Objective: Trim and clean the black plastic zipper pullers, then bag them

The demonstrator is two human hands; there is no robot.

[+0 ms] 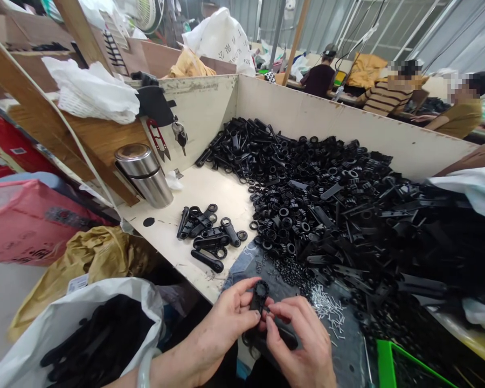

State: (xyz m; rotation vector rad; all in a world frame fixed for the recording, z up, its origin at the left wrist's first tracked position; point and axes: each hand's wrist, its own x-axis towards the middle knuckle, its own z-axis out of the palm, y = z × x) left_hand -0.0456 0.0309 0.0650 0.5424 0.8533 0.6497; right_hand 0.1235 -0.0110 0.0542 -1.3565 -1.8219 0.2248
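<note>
My left hand (222, 320) is closed on a black plastic part with a ring end (260, 291), held above the table's front edge. Close against its right side, my right hand (303, 337) pinches with thumb and forefinger. Whatever sits between those fingertips is too small to make out. Beyond the hands lies a dark cloth (246, 264) with tiny black pieces (293, 272) and a heap of small silver pins (327, 307). To the left is a small group of black ringed parts (210, 231). A large pile of black plastic parts (307, 183) fills the back and right.
A steel flask (153, 186) stands at the left, near red thread snips (158, 141) and keys (180, 134) on the panel. At lower left a white sack (145, 302) holds black parts. A green-rimmed box (385, 358) is at lower right. Several people work beyond the partition (347, 129).
</note>
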